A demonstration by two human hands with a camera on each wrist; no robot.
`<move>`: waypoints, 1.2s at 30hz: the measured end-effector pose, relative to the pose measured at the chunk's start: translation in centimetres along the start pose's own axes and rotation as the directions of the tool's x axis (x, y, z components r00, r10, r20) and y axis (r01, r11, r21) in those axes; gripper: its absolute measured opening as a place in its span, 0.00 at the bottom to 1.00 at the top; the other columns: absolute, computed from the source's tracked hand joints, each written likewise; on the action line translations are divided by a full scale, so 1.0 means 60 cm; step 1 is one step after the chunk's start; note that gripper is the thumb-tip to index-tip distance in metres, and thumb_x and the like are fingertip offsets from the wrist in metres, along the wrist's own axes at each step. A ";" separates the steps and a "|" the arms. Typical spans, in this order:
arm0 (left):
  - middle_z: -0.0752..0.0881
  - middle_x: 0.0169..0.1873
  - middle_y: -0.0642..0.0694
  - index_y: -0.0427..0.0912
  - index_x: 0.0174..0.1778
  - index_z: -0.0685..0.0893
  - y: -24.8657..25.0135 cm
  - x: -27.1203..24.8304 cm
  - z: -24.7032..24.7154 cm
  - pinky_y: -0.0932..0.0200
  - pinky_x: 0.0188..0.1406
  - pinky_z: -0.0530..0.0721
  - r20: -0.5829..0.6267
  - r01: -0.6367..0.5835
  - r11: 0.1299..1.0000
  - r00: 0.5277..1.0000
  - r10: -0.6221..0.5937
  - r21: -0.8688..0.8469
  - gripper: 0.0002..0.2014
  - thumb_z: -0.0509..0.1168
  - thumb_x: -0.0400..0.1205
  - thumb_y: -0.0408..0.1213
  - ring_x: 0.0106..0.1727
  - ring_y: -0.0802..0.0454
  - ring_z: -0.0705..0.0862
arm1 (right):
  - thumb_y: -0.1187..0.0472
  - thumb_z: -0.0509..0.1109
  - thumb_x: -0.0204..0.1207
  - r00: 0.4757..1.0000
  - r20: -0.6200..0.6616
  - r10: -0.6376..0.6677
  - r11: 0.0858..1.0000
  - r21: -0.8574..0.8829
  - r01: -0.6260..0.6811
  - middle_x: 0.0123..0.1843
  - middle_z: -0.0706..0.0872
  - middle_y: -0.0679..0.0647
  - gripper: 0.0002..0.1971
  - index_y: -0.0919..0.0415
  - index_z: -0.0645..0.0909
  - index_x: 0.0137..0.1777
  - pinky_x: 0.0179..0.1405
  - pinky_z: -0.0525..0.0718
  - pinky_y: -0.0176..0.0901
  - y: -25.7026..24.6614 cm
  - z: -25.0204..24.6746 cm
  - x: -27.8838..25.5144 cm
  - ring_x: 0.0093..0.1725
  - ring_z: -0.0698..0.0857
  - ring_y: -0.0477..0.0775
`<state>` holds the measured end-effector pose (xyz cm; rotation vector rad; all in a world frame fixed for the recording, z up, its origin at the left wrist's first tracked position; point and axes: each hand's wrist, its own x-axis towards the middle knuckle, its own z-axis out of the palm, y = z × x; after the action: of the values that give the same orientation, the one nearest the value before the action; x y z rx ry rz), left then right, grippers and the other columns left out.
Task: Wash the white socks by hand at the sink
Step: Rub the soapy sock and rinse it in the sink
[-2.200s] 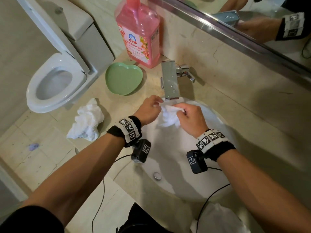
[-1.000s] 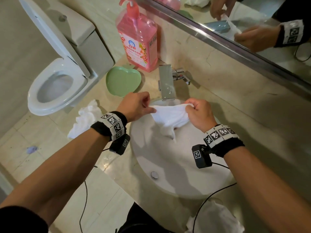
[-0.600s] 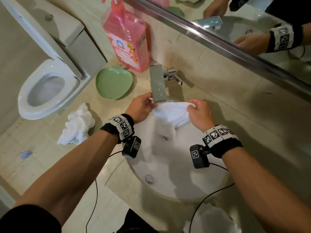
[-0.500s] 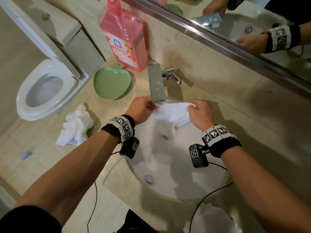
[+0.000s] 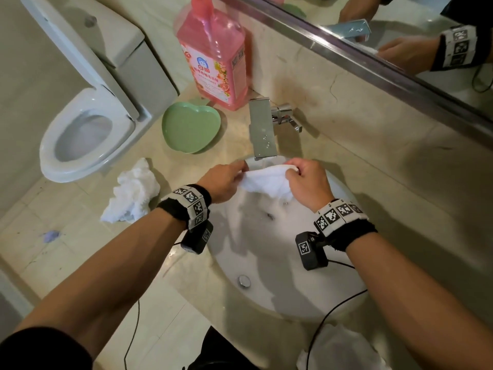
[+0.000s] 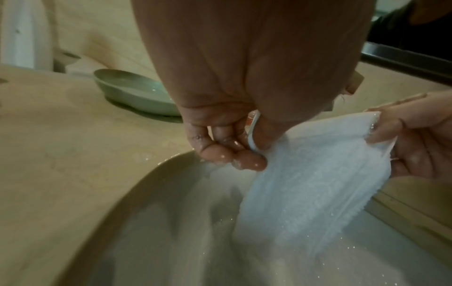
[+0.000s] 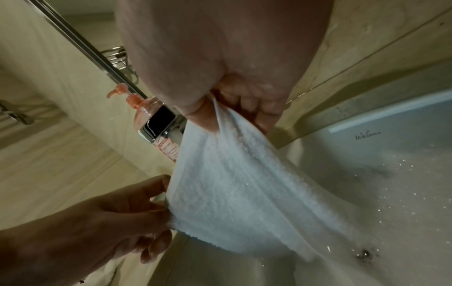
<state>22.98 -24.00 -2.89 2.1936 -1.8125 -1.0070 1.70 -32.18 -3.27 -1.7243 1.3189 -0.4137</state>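
A wet white sock [image 5: 265,180] [image 6: 315,185] [image 7: 234,193] is stretched between both hands just below the square chrome faucet [image 5: 262,129], over the white basin [image 5: 280,289]. My left hand [image 5: 226,180] [image 6: 242,143] pinches its left edge. At the opposite edge my right hand [image 5: 306,182] [image 7: 234,114] grips the cloth with curled fingers. The lower part of the sock hangs into the basin. A second white sock [image 5: 132,192] lies crumpled on the counter left of the basin.
A pink pump bottle [image 5: 213,57] and a green heart-shaped dish [image 5: 190,126] stand behind the basin to the left. A toilet [image 5: 85,124] sits beyond the counter's left edge. Another white cloth [image 5: 344,351] lies at the basin's near rim. The mirror [image 5: 400,36] runs along the wall.
The sock, bunched between the hands two seconds ago, has been pulled out flat and raised close under the faucet. Both hands keep their hold.
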 end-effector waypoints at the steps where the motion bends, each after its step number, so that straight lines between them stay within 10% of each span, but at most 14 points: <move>1: 0.85 0.43 0.41 0.44 0.60 0.79 -0.004 -0.005 0.001 0.53 0.43 0.74 0.014 -0.009 1.000 1.000 0.010 -0.030 0.11 0.57 0.85 0.31 0.47 0.35 0.83 | 0.67 0.65 0.75 1.000 -0.004 -0.004 1.000 0.003 0.004 0.29 0.82 0.40 0.14 0.56 0.91 0.51 0.24 0.69 0.21 -0.004 0.001 0.000 0.27 0.79 0.36; 9: 0.86 0.54 0.34 0.45 0.69 0.85 -0.021 -0.020 0.006 0.49 0.54 0.79 -0.142 -0.031 0.999 0.989 0.033 0.016 0.17 0.58 0.87 0.35 0.54 0.34 0.83 | 0.67 0.64 0.75 0.999 0.008 -0.033 0.999 -0.039 0.033 0.39 0.87 0.50 0.15 0.56 0.91 0.53 0.34 0.74 0.33 -0.026 0.016 -0.007 0.40 0.82 0.51; 16: 0.92 0.40 0.47 0.44 0.52 0.89 -0.009 -0.018 0.001 0.52 0.50 0.84 -0.276 0.067 0.977 0.953 -0.122 -0.202 0.12 0.66 0.84 0.47 0.45 0.48 0.89 | 0.67 0.64 0.75 0.998 0.004 -0.065 0.995 -0.081 0.066 0.38 0.87 0.51 0.16 0.56 0.91 0.55 0.33 0.72 0.31 -0.026 0.012 -0.015 0.36 0.80 0.49; 22: 0.88 0.39 0.52 0.48 0.51 0.87 -0.031 0.008 -0.006 0.66 0.39 0.78 -0.137 0.154 0.884 0.962 -0.236 -0.441 0.07 0.73 0.79 0.41 0.43 0.53 0.85 | 0.68 0.65 0.74 0.996 -0.073 -0.042 0.999 -0.033 0.039 0.22 0.79 0.43 0.15 0.55 0.91 0.51 0.22 0.66 0.25 -0.006 -0.008 -0.002 0.21 0.75 0.39; 26: 0.83 0.43 0.50 0.46 0.51 0.84 -0.016 0.029 0.005 0.54 0.51 0.77 0.005 0.145 0.883 0.987 -0.160 -0.445 0.06 0.63 0.87 0.41 0.49 0.47 0.80 | 0.67 0.65 0.74 0.994 -0.107 -0.025 0.998 0.047 0.030 0.20 0.76 0.44 0.12 0.51 0.87 0.44 0.20 0.66 0.29 0.001 -0.011 0.010 0.19 0.72 0.40; 31: 0.86 0.46 0.50 0.50 0.54 0.77 0.015 0.046 0.022 0.51 0.51 0.78 0.146 0.188 0.649 0.982 -0.119 -0.737 0.11 0.67 0.77 0.46 0.46 0.49 0.84 | 0.65 0.65 0.72 0.982 -0.169 0.086 0.977 0.207 -0.050 0.25 0.79 0.46 0.10 0.50 0.83 0.36 0.21 0.69 0.31 0.011 -0.023 0.032 0.20 0.71 0.37; 34: 0.89 0.50 0.50 0.50 0.68 0.79 0.025 0.059 0.038 0.51 0.52 0.84 0.106 0.123 0.806 0.991 -0.075 -0.579 0.24 0.73 0.76 0.46 0.47 0.48 0.86 | 0.60 0.64 0.68 0.982 -0.156 0.106 0.963 0.263 -0.062 0.20 0.76 0.40 0.12 0.42 0.86 0.34 0.20 0.67 0.35 0.012 -0.025 0.036 0.20 0.68 0.39; 36: 0.89 0.49 0.50 0.46 0.67 0.83 0.032 0.068 0.042 0.58 0.46 0.83 0.037 0.134 0.749 0.989 -0.145 -0.649 0.17 0.69 0.82 0.43 0.45 0.51 0.84 | 0.57 0.63 0.67 0.986 -0.147 0.083 0.964 0.262 -0.042 0.21 0.76 0.40 0.13 0.36 0.86 0.35 0.24 0.67 0.38 0.009 -0.029 0.038 0.23 0.70 0.42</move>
<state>20.25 -27.44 -5.54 1.8799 -1.0421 -1.3826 0.99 -34.98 -3.35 -1.4531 1.3610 -0.6665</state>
